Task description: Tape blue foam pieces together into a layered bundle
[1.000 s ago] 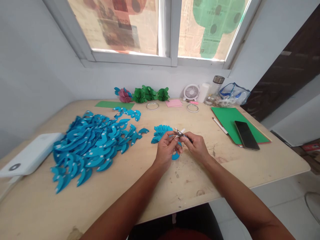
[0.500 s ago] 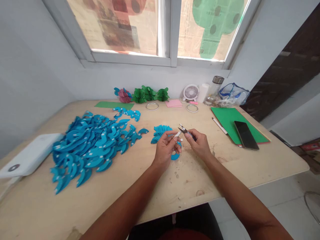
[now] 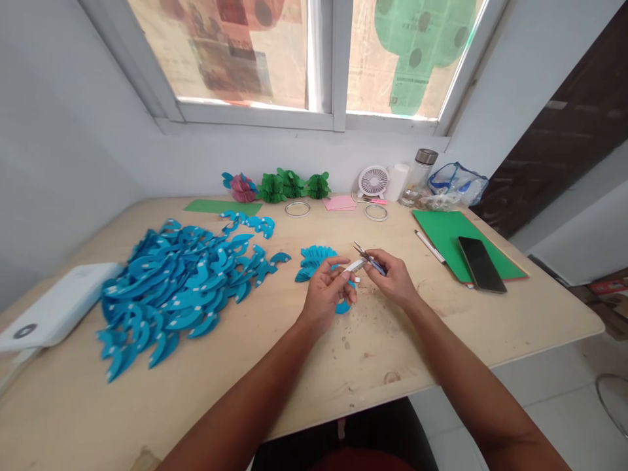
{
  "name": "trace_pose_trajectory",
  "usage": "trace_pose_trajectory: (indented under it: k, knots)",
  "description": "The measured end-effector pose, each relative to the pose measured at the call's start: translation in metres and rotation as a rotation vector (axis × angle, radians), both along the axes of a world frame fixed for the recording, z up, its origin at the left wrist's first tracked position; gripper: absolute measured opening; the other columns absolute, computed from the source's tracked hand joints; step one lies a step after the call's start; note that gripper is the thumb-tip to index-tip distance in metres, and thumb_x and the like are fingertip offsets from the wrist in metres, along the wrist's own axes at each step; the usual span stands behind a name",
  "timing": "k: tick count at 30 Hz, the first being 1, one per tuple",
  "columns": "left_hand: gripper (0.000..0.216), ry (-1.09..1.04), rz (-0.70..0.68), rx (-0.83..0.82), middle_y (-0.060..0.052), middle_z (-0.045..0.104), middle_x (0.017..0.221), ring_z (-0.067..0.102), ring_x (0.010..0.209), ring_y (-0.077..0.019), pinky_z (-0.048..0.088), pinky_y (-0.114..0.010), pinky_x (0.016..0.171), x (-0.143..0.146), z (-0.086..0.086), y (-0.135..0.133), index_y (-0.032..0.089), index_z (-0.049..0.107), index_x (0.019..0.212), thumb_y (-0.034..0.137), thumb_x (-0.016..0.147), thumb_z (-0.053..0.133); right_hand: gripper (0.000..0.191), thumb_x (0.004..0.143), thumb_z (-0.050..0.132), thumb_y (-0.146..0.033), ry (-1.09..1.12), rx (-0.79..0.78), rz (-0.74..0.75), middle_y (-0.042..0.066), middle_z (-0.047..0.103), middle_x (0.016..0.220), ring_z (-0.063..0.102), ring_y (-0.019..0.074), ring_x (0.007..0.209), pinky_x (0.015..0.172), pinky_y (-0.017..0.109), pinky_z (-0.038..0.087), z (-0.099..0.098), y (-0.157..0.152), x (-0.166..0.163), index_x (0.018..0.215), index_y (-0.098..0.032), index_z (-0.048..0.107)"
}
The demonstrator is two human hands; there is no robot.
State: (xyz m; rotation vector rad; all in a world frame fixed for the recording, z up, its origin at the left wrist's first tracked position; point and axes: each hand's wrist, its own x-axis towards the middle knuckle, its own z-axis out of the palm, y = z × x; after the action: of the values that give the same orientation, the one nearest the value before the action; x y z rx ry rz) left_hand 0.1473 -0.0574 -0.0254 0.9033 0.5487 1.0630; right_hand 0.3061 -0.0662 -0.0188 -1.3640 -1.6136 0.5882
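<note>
The white strip [image 3: 355, 266] is between your two hands, above the middle of the table [image 3: 294, 379], slanting up from your left fingertips towards the scissors [image 3: 377, 267]. Your left hand [image 3: 324, 291] has its grip pinched on the lower end of the strip between thumb and fingers. Your right hand [image 3: 391, 278] has its grip closed around the blue handles of the scissors, with the dark blades pointing up and away from you; whether they touch the strip you cannot tell. A small white square [image 3: 357, 280] shows just beside your left fingers, and a curved blue piece [image 3: 343, 307] shows below them, partly hidden. Just beyond your left hand lies a pleated blue paper bundle [image 3: 314, 258]. Further left, a large heap of blue paper pieces [image 3: 181, 281] with white squares spreads near a white box [image 3: 61, 304]. To your right, a pen [image 3: 430, 247] lies beside a green sheet [image 3: 441, 235], and a black phone [image 3: 481, 263] rests on that sheet. Along the back stand green paper shapes [image 3: 293, 184] and a small fan [image 3: 373, 180].
</note>
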Motion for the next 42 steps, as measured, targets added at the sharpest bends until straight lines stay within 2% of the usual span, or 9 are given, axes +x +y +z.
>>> trace_pose_trajectory:
  k: [7, 11, 14, 17, 20, 23, 35, 38, 42]
  knots:
    - [0.038, -0.007, 0.005, -0.023, -0.001, 0.062, 0.082, 0.058, 0.044, -0.0107, 0.041, -0.021, 0.039, -0.004, 0.002, 0.003, 0.02, 0.049, 0.101, 0.031, 0.069, 0.066, 0.025, 0.077, 0.056, -0.039, -0.01, -0.039, 0.025, -0.003, 0.051, 0.062, 0.041, 0.0092, 0.054, 0.051, 0.021, 0.032, -0.001, 0.002, 0.008, 0.085, -0.016, 0.062]
    - [0.04, 0.034, 0.084, -0.005, -0.007, 0.061, 0.1, 0.059, 0.046, -0.0103, 0.041, -0.022, 0.038, -0.004, 0.002, 0.005, 0.02, 0.052, 0.102, 0.03, 0.067, 0.067, 0.026, 0.076, 0.057, -0.04, 0.003, -0.002, -0.013, -0.003, 0.051, 0.061, 0.042, 0.0096, 0.055, 0.051, 0.021, 0.033, -0.001, 0.002, 0.01, 0.085, -0.016, 0.061]
    - [0.038, 0.044, 0.209, 0.006, -0.009, 0.059, 0.108, 0.059, 0.046, -0.0099, 0.042, -0.022, 0.038, -0.006, 0.0, 0.009, 0.02, 0.053, 0.102, 0.029, 0.067, 0.065, 0.026, 0.077, 0.055, -0.041, -0.029, 0.044, -0.076, -0.003, 0.05, 0.059, 0.042, 0.0095, 0.052, 0.049, 0.02, 0.032, 0.001, 0.002, 0.011, 0.083, -0.016, 0.061]
    - [0.035, 0.035, 0.349, -0.006, -0.007, 0.061, 0.103, 0.06, 0.048, -0.0097, 0.044, -0.022, 0.042, -0.01, -0.003, 0.014, 0.019, 0.053, 0.1, 0.026, 0.067, 0.063, 0.025, 0.078, 0.054, -0.04, -0.147, 0.133, -0.239, -0.002, 0.054, 0.059, 0.045, 0.0103, 0.051, 0.05, 0.021, 0.034, 0.0, 0.002, 0.014, 0.085, -0.017, 0.062]
    - [0.034, 0.025, 0.402, -0.031, -0.005, 0.061, 0.095, 0.06, 0.049, -0.0099, 0.045, -0.023, 0.045, -0.012, -0.005, 0.018, 0.018, 0.053, 0.098, 0.022, 0.066, 0.062, 0.023, 0.078, 0.053, -0.036, -0.305, 0.174, -0.348, 0.001, 0.063, 0.069, 0.054, 0.0132, 0.058, 0.058, 0.023, 0.039, -0.005, 0.006, 0.02, 0.089, -0.019, 0.063]
    - [0.034, 0.042, 0.396, -0.035, -0.005, 0.062, 0.092, 0.06, 0.048, -0.0105, 0.044, -0.022, 0.043, -0.011, -0.006, 0.018, 0.018, 0.054, 0.097, 0.021, 0.065, 0.062, 0.022, 0.079, 0.052, -0.032, -0.386, 0.103, -0.329, 0.003, 0.068, 0.078, 0.06, 0.0163, 0.067, 0.062, 0.024, 0.042, -0.012, 0.011, 0.024, 0.094, -0.022, 0.064]
    - [0.033, 0.126, 0.393, -0.013, 0.0, 0.063, 0.07, 0.057, 0.044, -0.0096, 0.041, -0.021, 0.043, -0.008, -0.012, 0.019, 0.016, 0.054, 0.095, 0.022, 0.064, 0.063, 0.026, 0.075, 0.055, -0.027, -0.421, -0.022, -0.314, 0.003, 0.07, 0.08, 0.063, 0.0181, 0.071, 0.063, 0.026, 0.043, -0.026, 0.017, 0.026, 0.1, -0.025, 0.065]
    - [0.033, 0.133, 0.392, -0.011, 0.0, 0.063, 0.069, 0.058, 0.046, -0.0105, 0.041, -0.021, 0.043, -0.007, -0.012, 0.018, 0.016, 0.054, 0.095, 0.022, 0.063, 0.063, 0.026, 0.075, 0.055, -0.026, -0.375, -0.024, -0.345, 0.003, 0.07, 0.082, 0.063, 0.0181, 0.072, 0.064, 0.027, 0.044, -0.029, 0.019, 0.029, 0.099, -0.025, 0.065]
    - [0.032, 0.144, 0.394, -0.007, 0.001, 0.062, 0.067, 0.059, 0.046, -0.0108, 0.042, -0.021, 0.043, -0.007, -0.011, 0.018, 0.017, 0.054, 0.094, 0.021, 0.063, 0.063, 0.028, 0.075, 0.055, -0.025, -0.338, 0.006, -0.302, 0.003, 0.07, 0.084, 0.063, 0.0179, 0.073, 0.066, 0.027, 0.045, -0.028, 0.017, 0.026, 0.101, -0.023, 0.064]
